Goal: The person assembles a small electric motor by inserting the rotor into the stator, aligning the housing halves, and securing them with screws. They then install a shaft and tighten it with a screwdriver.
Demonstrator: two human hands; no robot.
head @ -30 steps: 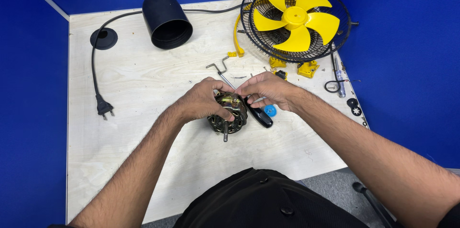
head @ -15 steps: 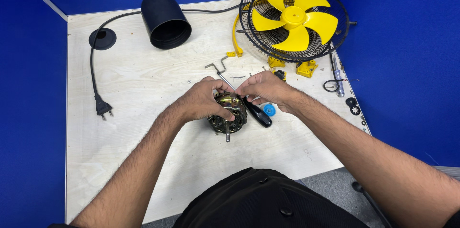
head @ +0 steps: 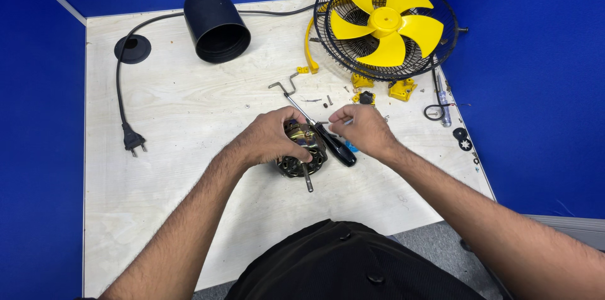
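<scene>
Small round electric motor of dark steel laminations and copper windings, lying near the middle of the pale plywood tabletop, steel shaft poking out toward the near edge. Already out of its housing: black plastic cup-shaped cover set aside on its side at the far left, black power cord with flat plug trailing down the left of the board. Judged well into the strip-down, with the motor itself seemingly the part in hand now; hard to tell how many fasteners remain on it.

Left hand cupped over the motor's left and top, fingers curled and closed around the body, steadying it against the board. Right hand just right of the motor, fingertips pinched nearly shut on something small and thin, too tiny to make out. Black-handled screwdriver with a long steel shank lying slantwise between the two hands, handle against the right hand's underside; cannot tell whether actually gripped or only resting there.

Further out: black wire fan guard with yellow five-blade plastic propeller at the far right, yellow plastic clips and loose screws scattered just in front of it.
</scene>
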